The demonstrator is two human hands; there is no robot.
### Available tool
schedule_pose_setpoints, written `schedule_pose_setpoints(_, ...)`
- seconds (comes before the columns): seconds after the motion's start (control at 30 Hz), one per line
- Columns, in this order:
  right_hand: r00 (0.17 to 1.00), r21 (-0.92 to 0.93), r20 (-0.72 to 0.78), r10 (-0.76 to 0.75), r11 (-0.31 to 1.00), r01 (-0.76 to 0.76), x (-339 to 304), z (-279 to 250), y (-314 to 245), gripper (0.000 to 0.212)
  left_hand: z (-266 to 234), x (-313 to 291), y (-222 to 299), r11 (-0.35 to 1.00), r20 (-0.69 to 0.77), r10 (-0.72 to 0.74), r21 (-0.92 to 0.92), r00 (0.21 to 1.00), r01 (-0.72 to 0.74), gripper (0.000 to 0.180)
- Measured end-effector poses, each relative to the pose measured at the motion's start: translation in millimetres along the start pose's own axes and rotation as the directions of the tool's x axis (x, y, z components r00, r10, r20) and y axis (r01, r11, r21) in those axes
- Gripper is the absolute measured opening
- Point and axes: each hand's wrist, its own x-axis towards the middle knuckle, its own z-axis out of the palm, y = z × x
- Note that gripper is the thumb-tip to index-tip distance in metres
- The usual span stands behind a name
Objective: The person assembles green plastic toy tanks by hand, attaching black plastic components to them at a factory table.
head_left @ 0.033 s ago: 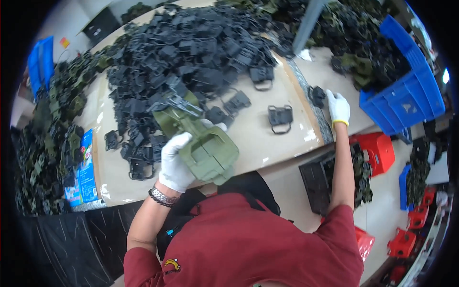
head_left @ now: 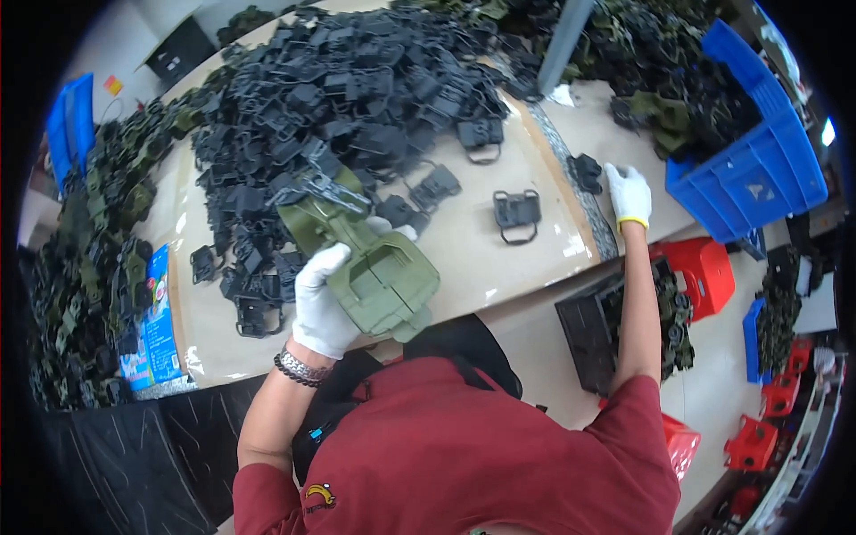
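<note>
My left hand, in a white glove, is closed around an olive-green moulded plastic piece. The piece is tilted, with its hollow, box-like end facing me. At its far end are a curved green band and a grey metal wire part; whether the wire is attached I cannot tell. My right hand, gloved in white with a yellow cuff, is stretched out over the right side of the table. Its fingers are apart, with nothing seen in them. Just left of them lies a small black plastic part, apparently not touched.
A large heap of black plastic parts covers the far table. One black framed part lies apart in front. A blue crate stands at the right, near a grey post. Below are a red stool and a black box.
The whole view has shifted slightly, with things on the table a little further left and up. Both hands keep nearly the same pose.
</note>
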Motion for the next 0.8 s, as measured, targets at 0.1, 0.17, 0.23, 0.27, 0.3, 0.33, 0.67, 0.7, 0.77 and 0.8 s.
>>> schedule_pose_setpoints(0.1, 0.96, -0.028, -0.212, -0.184, 0.983, 0.182, -2.7, -2.1, 4.4, 0.05, 0.8, 10.7, -2.3, 0.994, -0.054, 0.057, 0.092, 0.997, -0.052, 0.054)
schedule_pose_setpoints(0.17, 0.733, -0.013, -0.096, -0.673, 0.737, 0.675, -9.1, -0.5, -0.4, 0.062, 4.0, 15.0, -4.4, 0.987, -0.103, 0.12, 0.116, 0.987, -0.108, 0.047)
schedule_pose_setpoints(0.23, 0.722, 0.134, 0.186, -0.667, 0.745, 0.654, -9.7, -3.6, 0.9, 0.067, 9.5, 23.4, -7.4, 0.967, -0.121, 0.184, 0.202, 0.975, -0.158, 0.046)
schedule_pose_setpoints(0.27, 0.711, 0.055, 0.164, -0.684, 0.726, 0.685, -5.8, -5.4, 3.8, 0.066, 11.8, 27.6, -8.8, 0.962, -0.077, 0.21, 0.195, 0.975, -0.192, 0.044)
schedule_pose_setpoints(0.3, 0.7, -0.025, 0.139, -0.701, 0.704, 0.71, -5.6, -3.9, 6.7, 0.066, 12.9, 30.3, -11.2, 0.949, -0.111, 0.259, 0.212, 0.959, -0.232, 0.042)
schedule_pose_setpoints(0.33, 0.739, -0.034, 0.044, -0.672, 0.738, 0.673, -14.9, -4.3, 1.6, 0.064, 9.4, 35.6, -14.7, 0.929, -0.144, 0.31, 0.258, 0.94, -0.266, 0.041)
schedule_pose_setpoints(0.67, 0.637, 0.684, -0.091, -0.766, 0.416, 0.599, -217.8, -19.6, -171.0, 0.084, 5.0, 32.2, -35.3, 0.259, 0.112, 0.717, 0.873, 0.688, -0.412, 0.026)
schedule_pose_setpoints(0.7, 0.61, 0.702, -0.15, -0.778, 0.35, 0.619, -220.5, -10.2, -170.5, 0.085, 4.0, 31.0, -34.2, 0.257, 0.113, 0.718, 0.874, 0.687, -0.412, 0.026)
schedule_pose_setpoints(0.77, 0.621, 0.718, -0.152, -0.769, 0.345, 0.604, -225.6, -4.9, -171.7, 0.084, 2.3, 29.4, -34.2, 0.053, 0.185, 0.712, 0.948, 0.678, -0.315, 0.028)
schedule_pose_setpoints(0.8, 0.636, 0.71, -0.168, -0.753, 0.355, 0.608, -227.2, -2.2, -172.7, 0.084, -2.9, 28.9, -33.9, 0.056, 0.184, 0.713, 0.947, 0.677, -0.316, 0.028)
